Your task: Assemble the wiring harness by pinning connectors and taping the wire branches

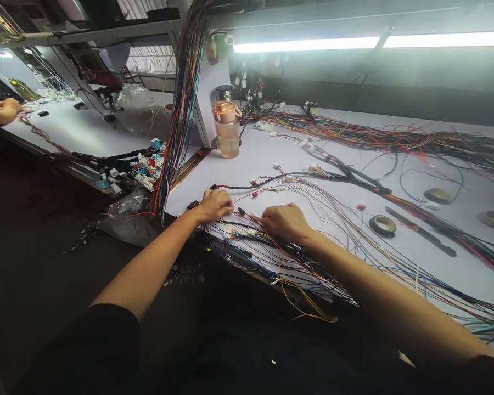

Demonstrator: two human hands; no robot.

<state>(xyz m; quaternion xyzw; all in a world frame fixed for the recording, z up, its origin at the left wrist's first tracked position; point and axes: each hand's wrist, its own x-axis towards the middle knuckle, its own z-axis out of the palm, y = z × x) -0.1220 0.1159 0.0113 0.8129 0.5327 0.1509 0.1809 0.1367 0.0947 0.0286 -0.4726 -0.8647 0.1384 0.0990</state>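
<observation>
Wires (307,296), yellow, droop over the near edge of the table (271,159). Beyond these, we find thin wires (251,216) and a black plug (241,210) between left hand (215,206) and right hand (287,222); both curl, but we cannot tell whether either pinches. A tape roll (382,233) lies well right; farther back, we record a bottle (228,133), then a wire bundle (374,135).

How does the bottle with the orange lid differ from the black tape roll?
The bottle stands upright; the tape roll lies flat. The bottle is tall and see-through; the tape roll is low and black outside. Both rest on the white tabletop.
</observation>
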